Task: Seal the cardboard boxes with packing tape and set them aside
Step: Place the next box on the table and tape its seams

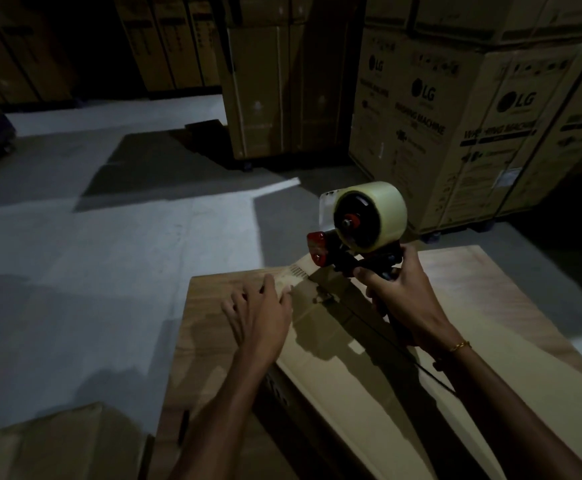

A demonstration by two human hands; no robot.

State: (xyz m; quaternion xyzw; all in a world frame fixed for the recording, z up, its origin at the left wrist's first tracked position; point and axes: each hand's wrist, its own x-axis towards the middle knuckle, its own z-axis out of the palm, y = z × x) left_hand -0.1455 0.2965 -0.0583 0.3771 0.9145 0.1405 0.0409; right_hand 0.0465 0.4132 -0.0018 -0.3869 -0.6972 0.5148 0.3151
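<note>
A large cardboard box (490, 323) lies in front of me, its top flaps meeting along a seam that runs from the far edge toward me. My right hand (400, 292) grips the handle of a red and black tape dispenser (352, 237) with a roll of clear tape, tilted up at the far end of the seam. A strip of tape (293, 277) runs from the dispenser's mouth to the box top. My left hand (260, 313) lies on the box with fingers spread, pressing the tape end down near the far edge.
Tall stacked appliance cartons (456, 133) stand at the back right, and another tall carton (275, 91) at the back centre. More boxes line the dark back left. A flat piece of cardboard (50, 445) lies at the lower left. Grey concrete floor (109, 254) spreads to the left.
</note>
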